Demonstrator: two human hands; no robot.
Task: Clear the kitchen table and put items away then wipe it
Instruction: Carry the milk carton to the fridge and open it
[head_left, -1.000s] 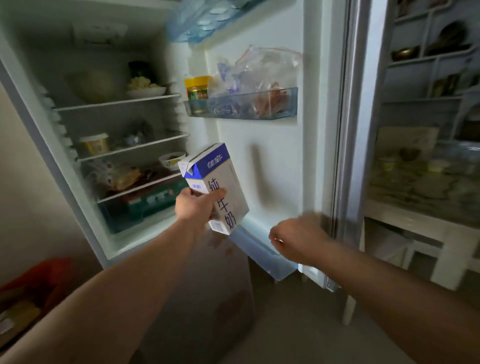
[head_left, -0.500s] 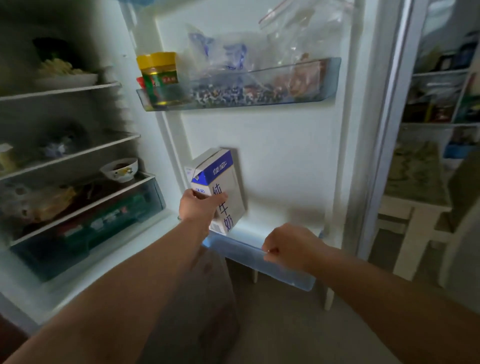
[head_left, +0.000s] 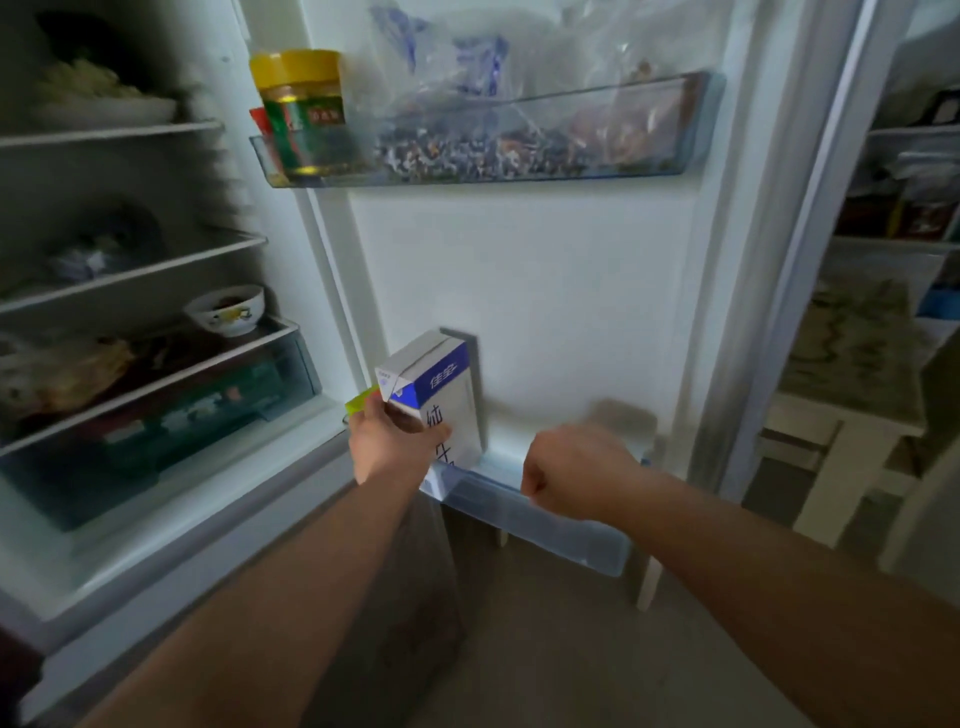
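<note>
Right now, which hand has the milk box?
The left hand grips the blue-and-white milk carton at the lower door shelf; the right hand is curled beside it, with nothing seen in it.

I read the upper door shelf (head_left: 623, 158) as carrying a jar (head_left: 311, 114) at its left end and bags (head_left: 467, 98) along the rest. The carton (head_left: 447, 400) stands upright with its base inside the lower door shelf (head_left: 545, 519). A bowl (head_left: 226, 310) stands on the glass shelf (head_left: 156, 383).

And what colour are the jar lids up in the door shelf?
Yellow. The jar lids show best in the head view.
</note>
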